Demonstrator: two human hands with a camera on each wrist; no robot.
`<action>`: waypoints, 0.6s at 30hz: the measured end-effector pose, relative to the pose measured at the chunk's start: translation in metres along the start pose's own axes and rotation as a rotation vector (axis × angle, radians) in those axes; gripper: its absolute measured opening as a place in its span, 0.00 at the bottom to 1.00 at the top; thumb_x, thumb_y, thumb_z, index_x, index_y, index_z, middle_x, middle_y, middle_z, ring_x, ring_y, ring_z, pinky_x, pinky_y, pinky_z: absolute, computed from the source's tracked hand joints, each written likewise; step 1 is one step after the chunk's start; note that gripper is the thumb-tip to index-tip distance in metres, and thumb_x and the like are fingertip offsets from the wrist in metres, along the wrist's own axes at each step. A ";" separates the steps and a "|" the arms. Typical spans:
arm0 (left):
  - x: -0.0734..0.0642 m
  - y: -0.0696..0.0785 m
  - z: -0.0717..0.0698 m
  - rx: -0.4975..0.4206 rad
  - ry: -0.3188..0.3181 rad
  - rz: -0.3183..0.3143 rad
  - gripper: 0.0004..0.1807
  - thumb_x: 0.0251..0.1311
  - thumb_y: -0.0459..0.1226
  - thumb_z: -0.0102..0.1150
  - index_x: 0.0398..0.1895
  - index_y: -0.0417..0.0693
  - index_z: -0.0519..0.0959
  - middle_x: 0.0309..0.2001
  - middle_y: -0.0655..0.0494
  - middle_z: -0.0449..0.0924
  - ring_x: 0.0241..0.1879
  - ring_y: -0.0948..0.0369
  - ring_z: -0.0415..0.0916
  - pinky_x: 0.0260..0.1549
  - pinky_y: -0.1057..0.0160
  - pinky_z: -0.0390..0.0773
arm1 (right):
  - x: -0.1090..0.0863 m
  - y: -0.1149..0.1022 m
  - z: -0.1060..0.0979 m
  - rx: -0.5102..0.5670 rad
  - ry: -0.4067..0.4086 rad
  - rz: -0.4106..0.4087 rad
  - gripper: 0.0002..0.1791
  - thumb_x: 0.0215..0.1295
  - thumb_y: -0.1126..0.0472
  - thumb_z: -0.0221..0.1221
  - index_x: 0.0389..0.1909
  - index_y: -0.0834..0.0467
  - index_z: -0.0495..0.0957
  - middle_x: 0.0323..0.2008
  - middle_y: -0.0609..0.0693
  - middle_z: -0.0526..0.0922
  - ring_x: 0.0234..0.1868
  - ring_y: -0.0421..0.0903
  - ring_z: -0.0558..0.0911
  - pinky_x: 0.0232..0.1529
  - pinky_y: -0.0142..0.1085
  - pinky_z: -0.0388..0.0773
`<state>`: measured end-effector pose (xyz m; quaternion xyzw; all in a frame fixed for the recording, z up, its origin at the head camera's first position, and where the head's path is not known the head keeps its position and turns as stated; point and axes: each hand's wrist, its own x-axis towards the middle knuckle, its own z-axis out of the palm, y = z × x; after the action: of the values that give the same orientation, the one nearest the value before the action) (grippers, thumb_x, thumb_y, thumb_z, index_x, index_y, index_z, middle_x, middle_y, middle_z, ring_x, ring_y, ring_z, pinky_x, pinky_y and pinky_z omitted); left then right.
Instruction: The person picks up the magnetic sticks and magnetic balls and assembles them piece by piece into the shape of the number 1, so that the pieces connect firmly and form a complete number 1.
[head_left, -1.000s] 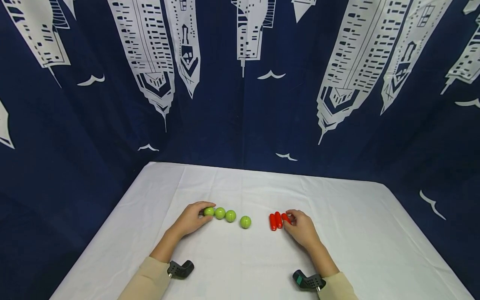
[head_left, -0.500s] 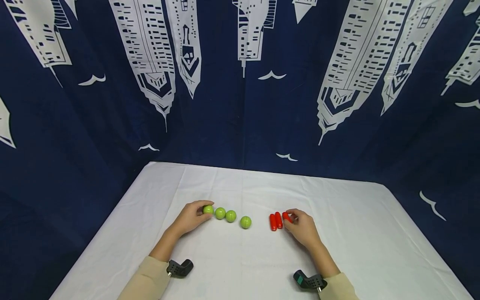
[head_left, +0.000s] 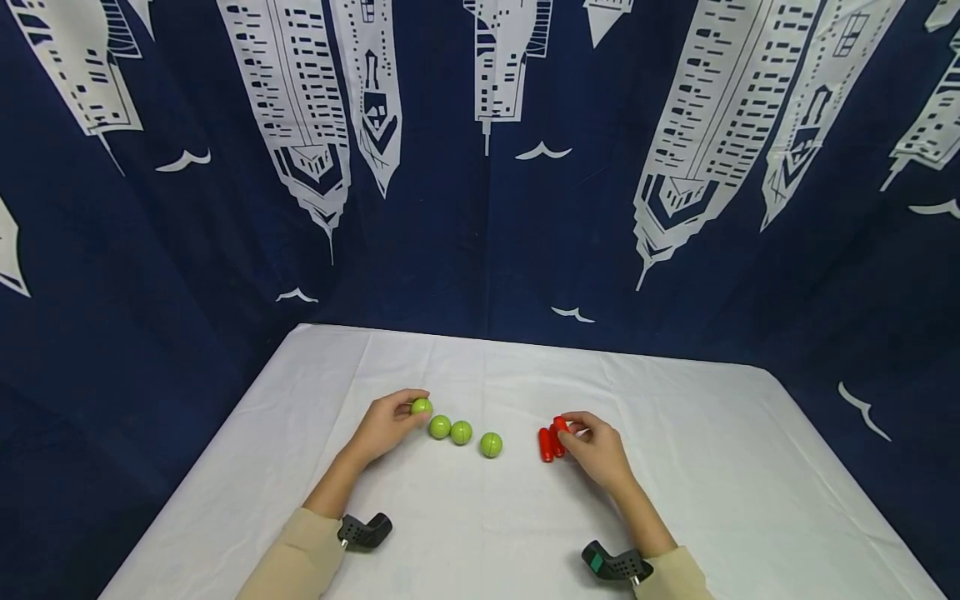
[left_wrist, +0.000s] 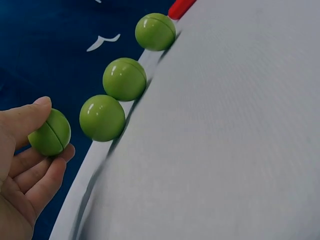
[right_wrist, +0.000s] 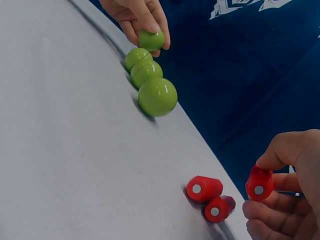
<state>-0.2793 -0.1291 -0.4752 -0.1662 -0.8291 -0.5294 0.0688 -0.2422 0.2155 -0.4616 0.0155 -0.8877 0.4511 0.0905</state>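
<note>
My left hand pinches a glossy green ball with a thin seam. In the left wrist view this ball sits between thumb and fingers, raised off the table. Three more green balls lie in a slanting row to its right; the nearest ball is just below the held one, and the last ball stands a little apart. My right hand pinches a short red cylinder with a pale dot on its end, held up over two others. Those red cylinders lie side by side on the table.
A white cloth covers the table. Behind its far edge hangs a dark blue curtain printed with white buildings and birds. Each wrist wears a black camera mount, close above the cloth.
My left hand has lifted its green ball away from the row, up in the head view. My right hand has raised its red cylinder and moved it left over the other two.
</note>
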 end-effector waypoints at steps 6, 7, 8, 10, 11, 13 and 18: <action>0.004 0.009 0.005 -0.098 -0.019 -0.075 0.21 0.61 0.37 0.66 0.56 0.39 0.79 0.55 0.43 0.79 0.54 0.47 0.77 0.50 0.54 0.78 | -0.003 -0.008 0.004 0.154 -0.028 0.049 0.14 0.61 0.68 0.61 0.48 0.68 0.79 0.34 0.54 0.79 0.28 0.44 0.78 0.28 0.33 0.80; 0.004 0.010 0.006 -0.109 -0.020 -0.082 0.21 0.61 0.37 0.66 0.56 0.39 0.79 0.55 0.43 0.79 0.55 0.47 0.77 0.50 0.53 0.78 | -0.004 -0.010 0.005 0.188 -0.035 0.061 0.14 0.61 0.69 0.61 0.48 0.68 0.79 0.34 0.55 0.79 0.28 0.45 0.79 0.28 0.34 0.81; 0.005 0.011 0.008 -0.120 -0.022 -0.081 0.21 0.61 0.37 0.66 0.56 0.39 0.78 0.54 0.42 0.79 0.54 0.47 0.77 0.50 0.53 0.78 | -0.004 -0.011 0.006 0.218 -0.040 0.072 0.14 0.61 0.69 0.61 0.48 0.69 0.79 0.34 0.55 0.79 0.28 0.46 0.79 0.29 0.35 0.82; 0.007 0.014 0.010 -0.153 -0.025 -0.079 0.21 0.62 0.36 0.65 0.56 0.37 0.78 0.53 0.41 0.79 0.54 0.47 0.77 0.50 0.53 0.78 | -0.005 -0.014 0.008 0.268 -0.048 0.088 0.15 0.61 0.70 0.61 0.49 0.70 0.78 0.34 0.55 0.79 0.28 0.47 0.80 0.29 0.38 0.83; 0.008 0.014 0.012 -0.170 -0.024 -0.077 0.21 0.62 0.35 0.65 0.56 0.36 0.77 0.52 0.41 0.79 0.53 0.46 0.78 0.50 0.53 0.78 | -0.005 -0.015 0.008 0.289 -0.053 0.092 0.15 0.61 0.71 0.61 0.49 0.70 0.78 0.34 0.56 0.79 0.27 0.47 0.80 0.28 0.38 0.83; 0.010 0.016 0.015 -0.199 -0.021 -0.069 0.21 0.62 0.35 0.65 0.57 0.34 0.77 0.51 0.40 0.80 0.52 0.46 0.78 0.48 0.54 0.79 | -0.006 -0.018 0.010 0.318 -0.058 0.098 0.15 0.61 0.71 0.60 0.49 0.71 0.78 0.34 0.56 0.79 0.28 0.48 0.81 0.28 0.39 0.83; 0.013 0.021 0.024 -0.232 -0.023 -0.050 0.20 0.63 0.34 0.64 0.55 0.30 0.76 0.47 0.41 0.81 0.50 0.48 0.80 0.46 0.60 0.79 | -0.007 -0.021 0.014 0.375 -0.089 0.101 0.16 0.61 0.71 0.60 0.50 0.72 0.76 0.34 0.54 0.79 0.29 0.48 0.82 0.29 0.39 0.83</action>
<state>-0.2832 -0.0973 -0.4638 -0.1583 -0.7669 -0.6213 0.0262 -0.2348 0.1917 -0.4538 0.0073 -0.7910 0.6113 0.0240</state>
